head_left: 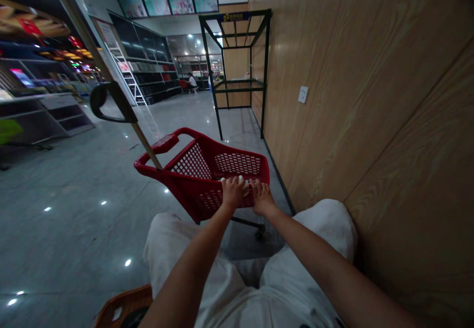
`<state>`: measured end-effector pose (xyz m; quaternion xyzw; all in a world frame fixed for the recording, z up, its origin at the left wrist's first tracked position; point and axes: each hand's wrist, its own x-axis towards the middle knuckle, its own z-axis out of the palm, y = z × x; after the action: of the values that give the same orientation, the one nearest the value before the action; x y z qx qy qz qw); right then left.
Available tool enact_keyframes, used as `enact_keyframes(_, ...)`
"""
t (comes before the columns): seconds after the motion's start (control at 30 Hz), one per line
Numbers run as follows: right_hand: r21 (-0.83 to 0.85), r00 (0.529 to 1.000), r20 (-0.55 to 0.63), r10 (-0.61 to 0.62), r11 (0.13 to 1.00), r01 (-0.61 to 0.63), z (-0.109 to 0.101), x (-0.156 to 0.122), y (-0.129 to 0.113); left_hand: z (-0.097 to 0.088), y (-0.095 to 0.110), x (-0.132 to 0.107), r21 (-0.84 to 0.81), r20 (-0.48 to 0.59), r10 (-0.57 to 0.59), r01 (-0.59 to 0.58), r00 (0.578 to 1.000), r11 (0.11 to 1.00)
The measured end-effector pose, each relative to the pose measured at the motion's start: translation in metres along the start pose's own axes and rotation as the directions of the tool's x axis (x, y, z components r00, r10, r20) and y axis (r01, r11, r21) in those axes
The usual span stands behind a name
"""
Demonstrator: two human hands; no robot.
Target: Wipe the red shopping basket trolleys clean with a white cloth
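Left hand (234, 192) and right hand (263, 197) curled closed over the rear rim of a red shopping cart (237, 164), side by side for even control.

Left hand (234, 193), right hand (263, 198) on red shopping cart (237, 165)

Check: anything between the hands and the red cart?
Nothing visible. The left hand and right hand rest directly on the near rim of the red shopping cart. A tan pole meets the cart's far-left side, away from both hands.
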<state>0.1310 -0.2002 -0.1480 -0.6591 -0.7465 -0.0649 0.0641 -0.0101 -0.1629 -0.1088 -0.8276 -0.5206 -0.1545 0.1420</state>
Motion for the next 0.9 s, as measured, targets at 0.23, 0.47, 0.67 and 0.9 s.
enact_keyframes(0.23,0.015,0.996,0.01,-0.094,0.995,0.094,-0.003,-0.002,0.013,-0.012,-0.052,-0.002,0.055,0.097,0.142,-0.148,0.985,0.987)
enact_keyframes(0.47,0.026,1.0,0.003,-0.017,1.0,0.017,0.0,-0.005,-0.004,-0.019,-0.047,-0.01,0.067,0.069,0.056,-0.06,0.996,0.996)
enact_keyframes(0.67,0.068,1.0,-0.002,-0.022,0.997,0.022,0.0,-0.007,0.003,-0.002,0.019,0.002,0.011,0.095,0.08,-0.081,0.992,0.997)
enact_keyframes(0.9,0.095,0.993,-0.057,-0.103,0.99,0.109,-0.006,-0.006,0.011,-0.025,-0.081,-0.015,0.119,0.075,0.158,-0.166,0.985,0.979)
